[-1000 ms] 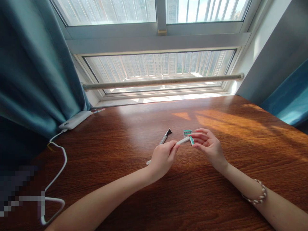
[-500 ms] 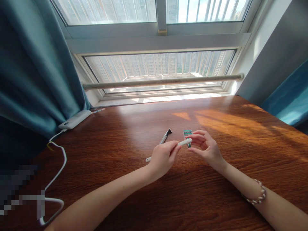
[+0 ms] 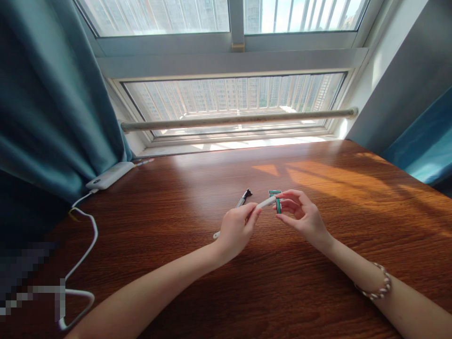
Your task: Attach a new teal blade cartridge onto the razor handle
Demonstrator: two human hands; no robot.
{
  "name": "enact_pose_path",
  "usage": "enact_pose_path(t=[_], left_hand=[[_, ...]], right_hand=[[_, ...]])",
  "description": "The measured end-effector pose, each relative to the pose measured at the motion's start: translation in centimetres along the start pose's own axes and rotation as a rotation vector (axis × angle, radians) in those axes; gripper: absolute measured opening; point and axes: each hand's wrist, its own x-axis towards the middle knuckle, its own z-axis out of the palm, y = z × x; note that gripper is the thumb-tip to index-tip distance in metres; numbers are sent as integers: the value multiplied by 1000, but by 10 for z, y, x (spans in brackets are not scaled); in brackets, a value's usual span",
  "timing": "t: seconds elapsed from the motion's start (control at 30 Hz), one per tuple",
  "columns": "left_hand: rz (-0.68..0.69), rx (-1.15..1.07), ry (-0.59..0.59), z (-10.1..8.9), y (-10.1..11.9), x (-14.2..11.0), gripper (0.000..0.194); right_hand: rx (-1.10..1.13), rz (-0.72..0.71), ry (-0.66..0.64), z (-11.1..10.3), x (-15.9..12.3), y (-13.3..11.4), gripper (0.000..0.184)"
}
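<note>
My left hand [image 3: 238, 230] is closed around the handle of a small white brush [image 3: 265, 203], probably a toothbrush; short bristles seem to show under its head. Between the thumb and fingertips of my right hand [image 3: 303, 213], a green-and-black razor cartridge [image 3: 278, 205] stands on end. The brush head meets or nearly meets the cartridge; I cannot tell if they touch. Just behind lies a cartridge holder [image 3: 273, 193] with green strips, partly covered by the brush and fingers. A silver razor handle [image 3: 243, 198] with a black tip lies on the table, its middle hidden by my left hand.
The brown wooden table [image 3: 169, 202] runs up to a window with a metal rail [image 3: 240, 122]. At the far left a white power strip [image 3: 111, 176] rests by the blue curtain [image 3: 63, 94], and its white cable [image 3: 94, 230] loops down the table's left side.
The brush in my left hand has shifted slightly left, and its head now sits lower beside the cartridge's upper part. The cartridge in my right hand shows more fully.
</note>
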Motion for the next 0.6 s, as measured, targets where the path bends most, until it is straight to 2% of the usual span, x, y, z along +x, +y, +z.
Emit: enact_pose_path(t=[0.4, 0.6], left_hand=[[33, 24, -55, -1, 3, -2, 30], [9, 27, -31, -2, 4, -1, 32]], right_hand=[[-69, 10, 23, -1, 1, -2, 49], [-98, 29, 50, -3, 0, -2, 55]])
